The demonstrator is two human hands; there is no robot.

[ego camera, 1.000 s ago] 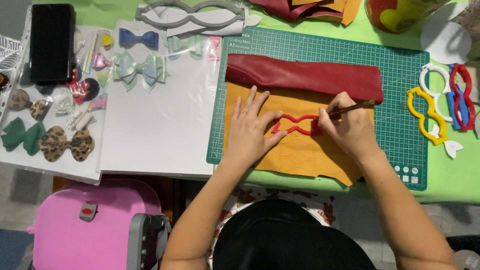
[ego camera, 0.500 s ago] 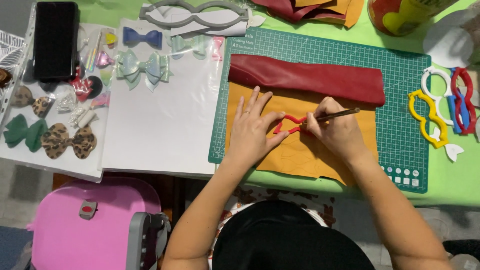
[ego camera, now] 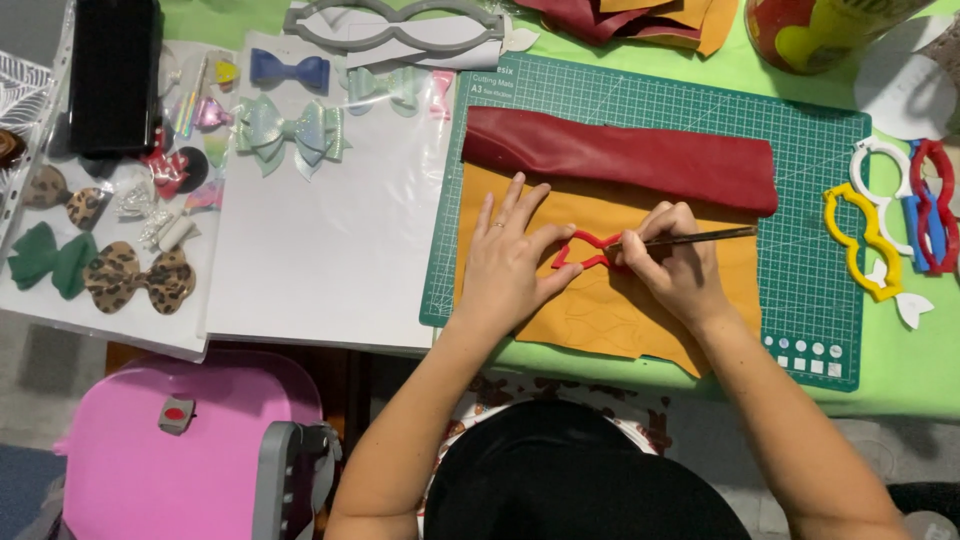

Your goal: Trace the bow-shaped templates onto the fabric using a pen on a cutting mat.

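Head view looks straight down on a green gridded cutting mat [ego camera: 810, 200] with a mustard-yellow leather sheet [ego camera: 610, 310] spread across its lower middle. On that sheet lies a small red bow-shaped plastic template [ego camera: 580, 252], about the centre of the mat. The left hand [ego camera: 510, 265] lies flat and spread, fingers pointing toward 12 o'clock, thumb and forefinger pressing the template's left end; it grips nothing. The right hand [ego camera: 675, 265] is curled tight around a thin dark pen [ego camera: 700, 238], whose tip meets the template's right end while the shaft runs out toward 3 o'clock. At 12 o'clock from the hands, a dark red leather strip [ego camera: 620, 155] overlaps the yellow sheet's top edge, leaving little free room upward. The yellow sheet's ragged lower edge hangs past the mat's bottom edge at 6 o'clock, near the table edge. Toward 3 o'clock the mat shows bare grid before its right edge, and beyond that lie a yellow bow-shaped template [ego camera: 862, 240], a white one [ego camera: 880, 165] and a red one [ego camera: 935, 205], well apart from the hands. At 9 o'clock, touching the mat's left edge, a white sheet in clear plastic [ego camera: 320, 260] offers an open surface, with a mint-green fabric bow [ego camera: 290, 133] near its top.
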